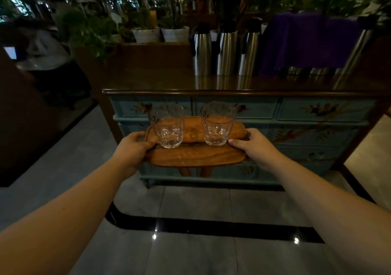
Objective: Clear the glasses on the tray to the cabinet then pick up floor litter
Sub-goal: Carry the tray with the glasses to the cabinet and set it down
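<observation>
A wooden tray is held level in front of me, below the cabinet's top. My left hand grips its left end and my right hand grips its right end. Two clear empty glasses stand upright on it: one at the left, one at the right. Just beyond the tray stands the blue painted cabinet with a dark glossy wooden top. No floor litter is visible in this view.
Three steel thermos jugs stand on the cabinet top at centre, with a purple cloth covering items to the right. Potted plants line the back. Grey tiled floor with a black inlay band lies below me.
</observation>
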